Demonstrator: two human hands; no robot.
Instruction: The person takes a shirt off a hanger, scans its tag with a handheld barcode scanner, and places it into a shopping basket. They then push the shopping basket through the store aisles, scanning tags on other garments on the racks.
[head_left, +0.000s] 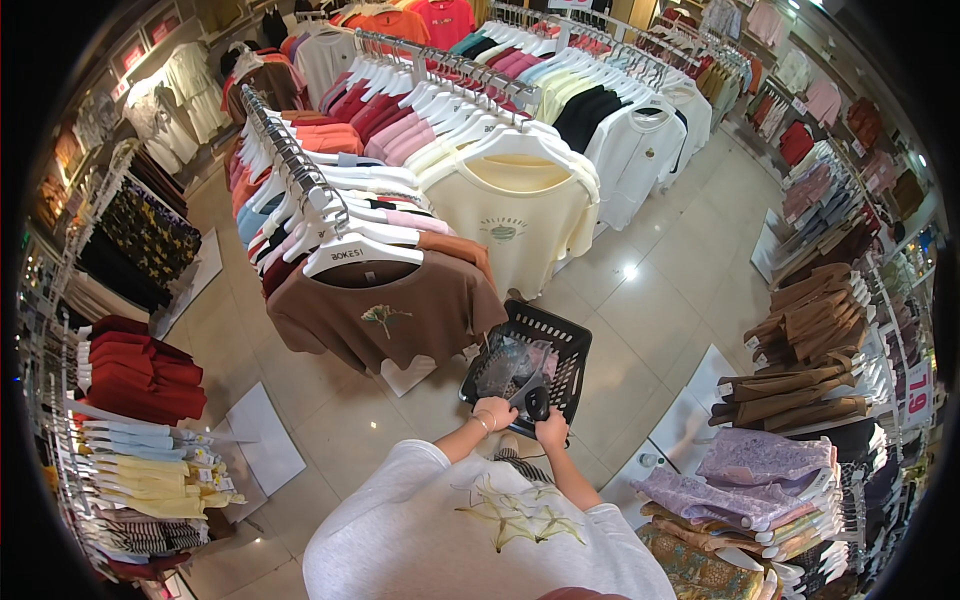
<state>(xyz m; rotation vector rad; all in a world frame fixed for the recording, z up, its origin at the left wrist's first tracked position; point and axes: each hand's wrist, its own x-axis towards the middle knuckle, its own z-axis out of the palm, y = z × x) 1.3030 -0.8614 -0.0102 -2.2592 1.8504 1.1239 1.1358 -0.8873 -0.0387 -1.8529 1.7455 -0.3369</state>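
Just in front of my body stands a black plastic shopping basket (577, 337) with slotted walls. Its black handle (537, 403) rises toward me. My left hand (495, 411), with a thin bracelet at the wrist, grips the handle's left side. On the other side my right hand (552, 429) is closed around it; the fingers are partly hidden. Clear plastic packaging (504, 364) lies in the basket, with something pinkish (541, 356) beside it. Ahead and to the left of the basket, a brown T-shirt (386, 311) with a tree print hangs at the rack's end.
A metal rack (292, 150) full of tops fills the space ahead. A cream T-shirt (502, 217) faces out beside the basket. Red garments (146, 371) hang at left, lilac patterned ones (765, 457) at right. White low platforms (262, 427) edge the tiled floor (645, 300).
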